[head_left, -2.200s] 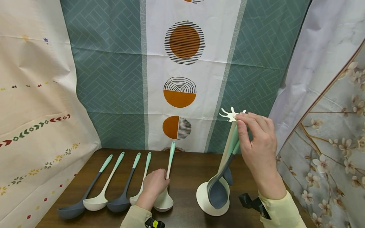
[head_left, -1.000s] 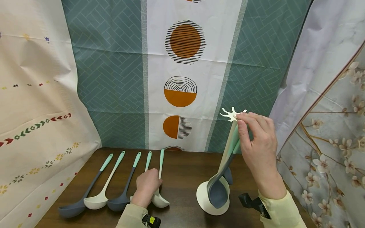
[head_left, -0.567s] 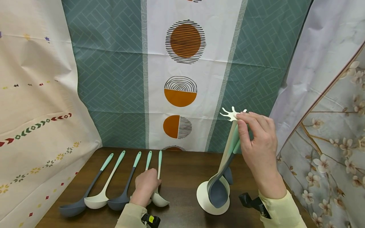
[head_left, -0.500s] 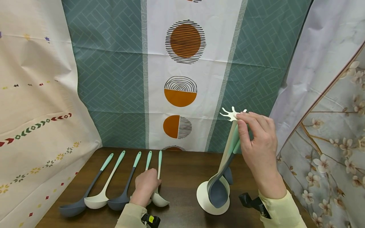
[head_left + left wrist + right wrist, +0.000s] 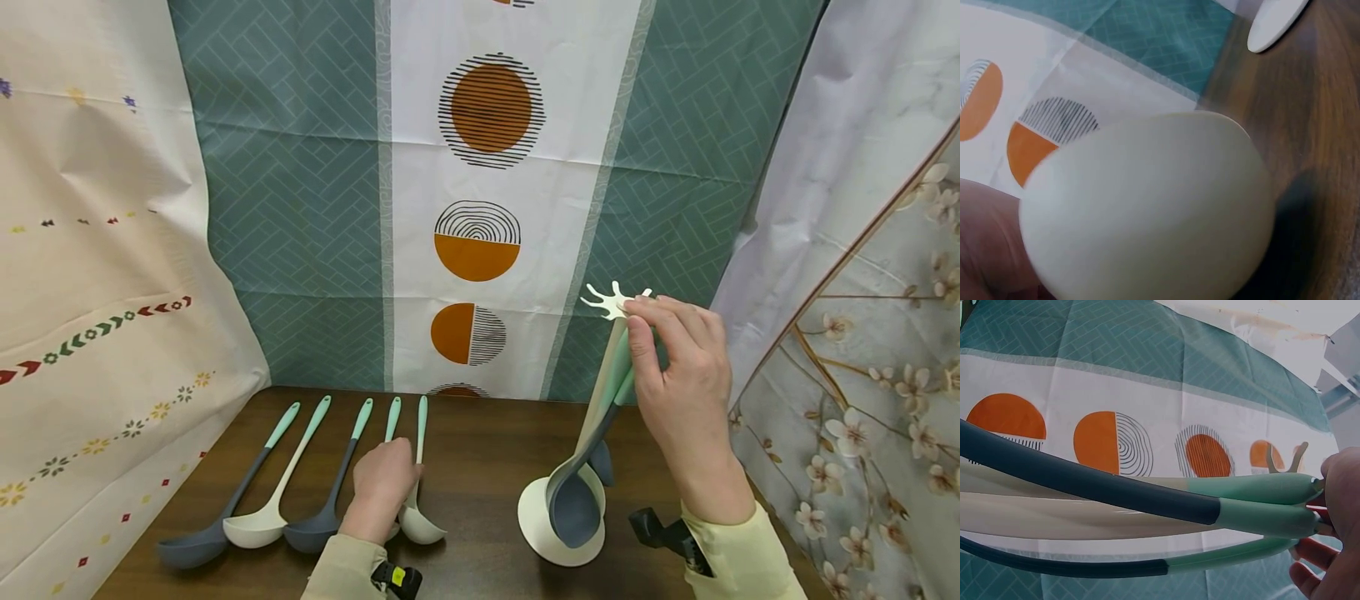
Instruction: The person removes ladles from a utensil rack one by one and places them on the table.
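Note:
My left hand (image 5: 386, 479) holds the pale ladle with a mint handle tip (image 5: 422, 525) at the right end of a row of ladles; its bowl (image 5: 1147, 206) fills much of the left wrist view. Behind that hand, another pale ladle (image 5: 393, 417) is mostly hidden. My right hand (image 5: 682, 383) grips the top of a cream utensil stand (image 5: 536, 529) with a branched hook rack (image 5: 609, 300). From the stand hang several utensils, among them a dark grey spoon-like one (image 5: 576, 510). In the right wrist view, fingertips (image 5: 1304, 578) lie by the mint handle ends (image 5: 1266, 517).
Further left in the row lie a dark grey ladle (image 5: 191, 548), a white ladle (image 5: 255, 529) and another dark grey ladle (image 5: 313, 533), handles pointing away. Patterned cloths surround the brown wooden table (image 5: 480, 500), with a green and white one (image 5: 487, 250) at the back.
Over the first second or so, my left hand moved the pale ladle left, closer to the row. Since then it has barely moved. My right hand stays at the stand's top.

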Action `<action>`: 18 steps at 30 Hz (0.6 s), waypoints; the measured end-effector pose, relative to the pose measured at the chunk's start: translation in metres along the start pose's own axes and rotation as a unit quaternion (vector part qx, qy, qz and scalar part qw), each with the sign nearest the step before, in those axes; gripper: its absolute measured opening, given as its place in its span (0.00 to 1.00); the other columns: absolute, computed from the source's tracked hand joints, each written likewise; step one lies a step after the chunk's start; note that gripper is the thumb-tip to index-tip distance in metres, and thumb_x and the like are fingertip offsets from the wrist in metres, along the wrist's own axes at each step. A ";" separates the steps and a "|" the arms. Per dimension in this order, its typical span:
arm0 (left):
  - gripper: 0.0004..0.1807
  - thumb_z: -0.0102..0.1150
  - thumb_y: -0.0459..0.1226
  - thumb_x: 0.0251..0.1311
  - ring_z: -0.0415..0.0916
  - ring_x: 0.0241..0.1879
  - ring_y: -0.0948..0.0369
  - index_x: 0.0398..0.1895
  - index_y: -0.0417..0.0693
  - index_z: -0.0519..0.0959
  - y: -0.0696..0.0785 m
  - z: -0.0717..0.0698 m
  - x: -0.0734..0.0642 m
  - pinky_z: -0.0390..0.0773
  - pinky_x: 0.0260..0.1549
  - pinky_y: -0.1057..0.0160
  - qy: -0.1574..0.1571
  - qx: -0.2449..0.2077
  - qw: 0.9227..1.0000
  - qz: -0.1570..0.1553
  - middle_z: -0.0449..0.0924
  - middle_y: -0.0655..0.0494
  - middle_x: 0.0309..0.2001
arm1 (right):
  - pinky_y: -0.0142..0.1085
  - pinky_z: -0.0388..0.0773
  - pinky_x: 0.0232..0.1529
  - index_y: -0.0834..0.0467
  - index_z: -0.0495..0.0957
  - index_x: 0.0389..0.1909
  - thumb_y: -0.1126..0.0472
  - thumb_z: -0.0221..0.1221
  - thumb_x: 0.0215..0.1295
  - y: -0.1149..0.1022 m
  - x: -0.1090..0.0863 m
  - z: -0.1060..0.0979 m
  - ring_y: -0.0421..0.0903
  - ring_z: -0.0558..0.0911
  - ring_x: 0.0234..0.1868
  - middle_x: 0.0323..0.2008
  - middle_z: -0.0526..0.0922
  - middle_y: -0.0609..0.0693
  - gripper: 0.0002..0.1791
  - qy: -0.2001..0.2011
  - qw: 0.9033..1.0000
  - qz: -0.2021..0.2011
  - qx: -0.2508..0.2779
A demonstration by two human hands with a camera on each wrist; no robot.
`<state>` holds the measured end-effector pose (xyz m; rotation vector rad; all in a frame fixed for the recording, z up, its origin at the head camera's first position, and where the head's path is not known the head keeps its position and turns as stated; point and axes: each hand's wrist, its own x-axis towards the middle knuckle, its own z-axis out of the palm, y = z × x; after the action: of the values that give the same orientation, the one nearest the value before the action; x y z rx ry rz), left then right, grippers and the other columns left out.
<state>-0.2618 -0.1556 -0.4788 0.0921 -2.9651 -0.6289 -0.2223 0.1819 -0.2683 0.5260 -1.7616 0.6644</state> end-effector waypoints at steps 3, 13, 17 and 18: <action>0.12 0.74 0.40 0.71 0.74 0.20 0.55 0.33 0.45 0.82 0.003 -0.004 -0.002 0.73 0.20 0.54 0.010 0.003 1.000 0.006 0.75 0.54 0.22 | 0.49 0.72 0.64 0.57 0.91 0.55 0.60 0.65 0.80 0.000 0.000 0.000 0.62 0.79 0.63 0.56 0.90 0.55 0.11 -0.001 1.000 -0.002 0.000; 0.12 0.76 0.42 0.70 0.76 0.23 0.56 0.48 0.44 0.87 0.019 -0.020 -0.009 0.76 0.23 0.53 0.042 0.000 0.998 0.039 0.83 0.56 0.29 | 0.45 0.71 0.63 0.57 0.92 0.54 0.64 0.67 0.78 0.000 0.001 -0.001 0.62 0.80 0.61 0.55 0.90 0.56 0.10 0.003 1.000 -0.005 0.005; 0.13 0.76 0.43 0.70 0.75 0.22 0.57 0.49 0.45 0.87 0.027 -0.027 -0.012 0.76 0.22 0.54 0.044 -0.001 0.998 0.052 0.84 0.56 0.29 | 0.45 0.71 0.61 0.57 0.92 0.53 0.63 0.68 0.77 0.000 0.002 -0.001 0.63 0.80 0.60 0.54 0.90 0.55 0.10 0.003 1.000 -0.008 0.005; 0.13 0.76 0.43 0.70 0.75 0.22 0.57 0.49 0.45 0.87 0.029 -0.029 -0.013 0.76 0.23 0.53 0.045 -0.002 0.997 0.055 0.84 0.56 0.29 | 0.45 0.71 0.61 0.57 0.92 0.54 0.62 0.67 0.78 0.000 0.002 -0.001 0.63 0.80 0.60 0.55 0.90 0.55 0.10 0.002 1.000 -0.010 0.004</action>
<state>-0.2462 -0.1400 -0.4424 -0.0427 -2.8598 -0.5998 -0.2223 0.1825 -0.2661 0.5470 -1.7489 0.6592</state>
